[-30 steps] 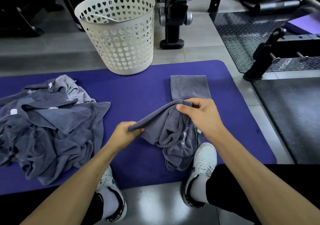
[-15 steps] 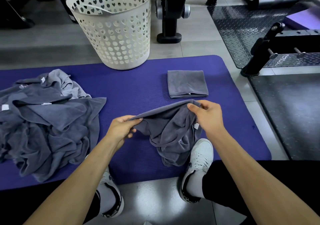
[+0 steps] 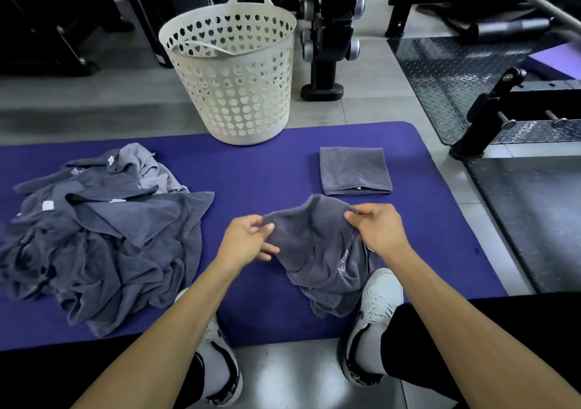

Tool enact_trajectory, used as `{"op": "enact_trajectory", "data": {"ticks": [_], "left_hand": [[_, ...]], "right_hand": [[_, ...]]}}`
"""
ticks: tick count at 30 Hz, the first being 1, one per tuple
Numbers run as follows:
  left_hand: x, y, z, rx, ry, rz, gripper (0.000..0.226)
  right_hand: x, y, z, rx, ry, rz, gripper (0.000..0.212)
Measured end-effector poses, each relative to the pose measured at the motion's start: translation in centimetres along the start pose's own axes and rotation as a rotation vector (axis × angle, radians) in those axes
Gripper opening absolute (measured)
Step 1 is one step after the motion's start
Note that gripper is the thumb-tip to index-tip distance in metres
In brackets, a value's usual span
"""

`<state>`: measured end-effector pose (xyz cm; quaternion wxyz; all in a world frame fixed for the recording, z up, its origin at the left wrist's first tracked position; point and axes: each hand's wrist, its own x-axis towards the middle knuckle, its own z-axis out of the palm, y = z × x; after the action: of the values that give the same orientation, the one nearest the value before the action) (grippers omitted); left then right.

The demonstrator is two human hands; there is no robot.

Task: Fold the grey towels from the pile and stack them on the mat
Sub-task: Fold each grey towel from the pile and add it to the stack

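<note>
- Left hand (image 3: pixel 248 240) pinching the grey towel's (image 3: pixel 317 251) top edge, fingers curled.
- Right hand (image 3: pixel 375 231) pinching the opposite corner, palm down.
- Towel sagging over the purple mat (image 3: pixel 267 169), between the pile (image 3: pixel 94 232) and the folded towel (image 3: pixel 355 171).

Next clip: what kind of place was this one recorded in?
Most likely a gym. A dumbbell rack stands behind the white laundry basket, black weight equipment on diamond-plate flooring fills the right side, and the grey towels lie on a purple exercise mat.
</note>
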<state>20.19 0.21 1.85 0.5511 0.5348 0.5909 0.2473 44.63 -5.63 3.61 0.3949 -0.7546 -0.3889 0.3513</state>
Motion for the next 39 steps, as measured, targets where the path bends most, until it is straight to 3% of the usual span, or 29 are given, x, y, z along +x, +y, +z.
{"op": "enact_trajectory", "data": {"ticks": [4,9,12,20,29,34,39], "left_hand": [[-1.0,2.4,-0.9,0.078,0.028,0.096,0.019],[-2.6,6.3,-2.9,0.035,0.099,0.230,0.021],[-3.4,9.7,-4.6,-0.014,0.172,0.311,0.016],[-8.6,22.7,-10.3,-0.207,0.311,0.554,0.008],[-20.0,36.4,-13.2,-0.340,0.430,0.991,0.008],[-23.9,40.2,-14.2,-0.069,0.529,1.167,0.020],[-24.7,42.6,-16.3,-0.142,0.625,1.194,0.024]], "right_hand": [[-1.1,-2.0,-1.0,0.001,0.013,-0.067,0.012],[-2.9,-6.2,-2.5,0.159,-0.074,-0.134,0.012],[-3.6,-8.8,-3.9,0.185,-0.047,-0.215,0.012],[-7.7,-22.4,-9.9,0.272,0.129,-0.488,0.018],[-15.4,-37.0,-16.6,0.266,0.330,-0.850,0.014],[-18.0,-41.0,-18.5,0.120,0.499,-0.994,0.017],[-19.5,-42.9,-19.1,0.151,0.628,-0.999,0.018]]}}
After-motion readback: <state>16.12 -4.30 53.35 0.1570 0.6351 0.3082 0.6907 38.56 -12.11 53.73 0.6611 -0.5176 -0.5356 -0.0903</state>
